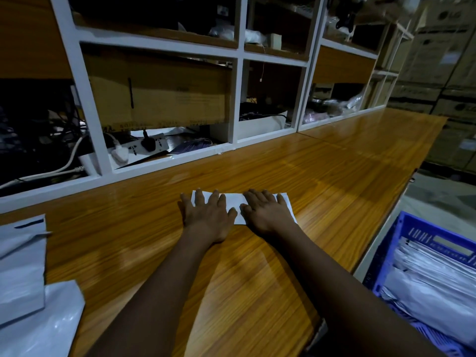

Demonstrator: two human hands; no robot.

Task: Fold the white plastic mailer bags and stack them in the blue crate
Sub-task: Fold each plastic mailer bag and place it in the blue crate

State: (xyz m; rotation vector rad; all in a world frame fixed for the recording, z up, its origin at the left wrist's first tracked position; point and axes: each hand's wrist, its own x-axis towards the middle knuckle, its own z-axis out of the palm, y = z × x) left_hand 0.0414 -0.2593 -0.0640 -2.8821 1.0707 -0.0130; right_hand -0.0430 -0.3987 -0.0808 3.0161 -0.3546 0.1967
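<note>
- Unfolded mailer bags [23, 266]: white-grey plastic, overlapping in a loose pile, near the viewer and well to the left of the left hand.
- Blue crate [381, 266]: slotted plastic, below the table edge, near the viewer and to the right of the right forearm.
- Folded bags [432, 287]: white, stacked inside the crate.
- Table [244, 279]: glossy wood-grain top, under both forearms and hands.
- Left hand [206, 215]: palm down, fingers straight and spread, pressing flat on the left end of the folded mailer bag.
- Right hand [268, 212]: palm down, fingers straight and close together, pressing flat on the right end of the same bag.
- Folded mailer bag [235, 202]: white narrow strip, lying flat on the table beneath both hands; bare middle shows between the thumbs.
- Shelving [239, 99]: white-framed compartments, just beyond the fingertips.
- Power strip [152, 145]: white, plugs inserted, bottom compartment beyond the left hand.
- Cardboard box [159, 91]: brown, compartment above the strip.
- Cartons [443, 60]: stacked, far beyond the right hand.
</note>
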